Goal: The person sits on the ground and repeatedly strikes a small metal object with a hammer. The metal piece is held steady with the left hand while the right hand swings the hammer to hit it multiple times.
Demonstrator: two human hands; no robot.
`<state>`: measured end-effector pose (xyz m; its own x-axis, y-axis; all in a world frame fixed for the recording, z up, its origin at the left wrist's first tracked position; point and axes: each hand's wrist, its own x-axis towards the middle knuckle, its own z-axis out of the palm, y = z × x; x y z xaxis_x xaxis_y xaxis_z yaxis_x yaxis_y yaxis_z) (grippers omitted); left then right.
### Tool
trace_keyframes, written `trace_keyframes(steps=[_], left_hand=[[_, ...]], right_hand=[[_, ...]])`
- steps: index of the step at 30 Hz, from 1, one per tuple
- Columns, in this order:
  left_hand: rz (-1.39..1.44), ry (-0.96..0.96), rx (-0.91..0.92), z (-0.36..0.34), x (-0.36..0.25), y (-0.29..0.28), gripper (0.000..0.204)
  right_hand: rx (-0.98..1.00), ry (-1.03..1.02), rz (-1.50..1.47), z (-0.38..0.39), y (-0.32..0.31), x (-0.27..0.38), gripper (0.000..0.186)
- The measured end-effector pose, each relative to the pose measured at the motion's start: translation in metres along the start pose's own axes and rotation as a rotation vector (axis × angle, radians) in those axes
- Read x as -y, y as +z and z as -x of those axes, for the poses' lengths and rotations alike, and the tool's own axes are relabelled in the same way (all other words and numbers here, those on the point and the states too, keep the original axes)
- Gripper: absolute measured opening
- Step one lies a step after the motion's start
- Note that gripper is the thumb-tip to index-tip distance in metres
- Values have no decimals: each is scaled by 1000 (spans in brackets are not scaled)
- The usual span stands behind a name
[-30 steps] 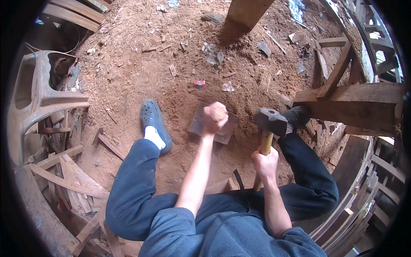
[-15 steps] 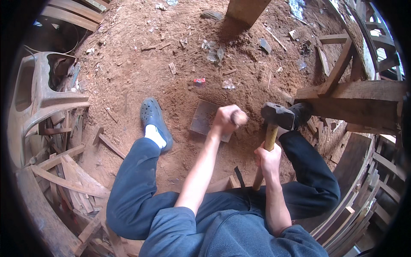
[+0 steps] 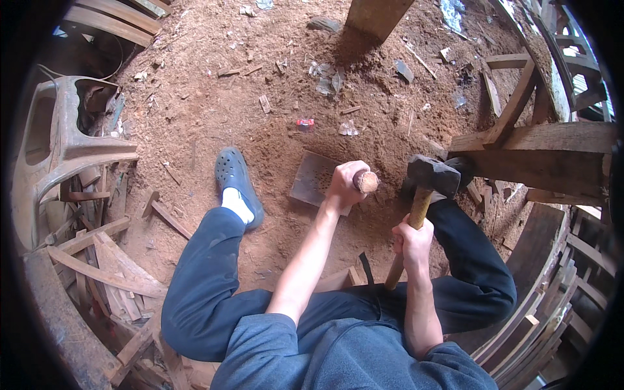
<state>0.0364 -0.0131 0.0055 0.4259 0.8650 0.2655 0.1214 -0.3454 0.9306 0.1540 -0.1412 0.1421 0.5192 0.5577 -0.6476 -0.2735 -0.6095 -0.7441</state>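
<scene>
My left hand [image 3: 344,186] is wrapped round a thick round wooden handle [image 3: 366,181], its pale flat end facing up. Whatever is at the handle's lower end is hidden under the fist. Beneath that hand lies a flat, square-cornered board [image 3: 314,179] with dark specks across its face, partly covered by the hand and forearm. My right hand [image 3: 414,242] grips a hammer by its yellowish shaft. The heavy dark hammer head [image 3: 433,174] is raised to the right of the wooden handle, apart from it, in front of my right foot.
Sawdust and scraps cover the ground [image 3: 214,123]. A worn plastic chair [image 3: 71,156] lies at the left, with wood offcuts [image 3: 123,273] below it. A thick beam [image 3: 533,162] crosses at the right, above stacked planks [image 3: 533,312]. A wooden post [image 3: 374,19] stands far ahead.
The hammer head has shifted right and tilted slightly, its shaft still in my right hand. My left hand and the wooden handle have moved a little to the right.
</scene>
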Motion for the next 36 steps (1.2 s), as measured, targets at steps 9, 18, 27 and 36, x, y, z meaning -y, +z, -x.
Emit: trace_keyframes(steps=[9, 18, 27, 36], left_hand=[[28, -16, -13, 1, -2, -1, 15], [24, 53, -43, -1, 12, -3, 19], [5, 88, -21, -1, 25, -1, 18], [33, 37, -31, 3, 20, -5, 20]], right_hand=[[32, -19, 98, 5, -3, -1, 9], [102, -309, 511, 7, 12, -9, 16], [152, -195, 601, -4, 24, -7, 25], [159, -215, 565, 2, 20, -11, 23]])
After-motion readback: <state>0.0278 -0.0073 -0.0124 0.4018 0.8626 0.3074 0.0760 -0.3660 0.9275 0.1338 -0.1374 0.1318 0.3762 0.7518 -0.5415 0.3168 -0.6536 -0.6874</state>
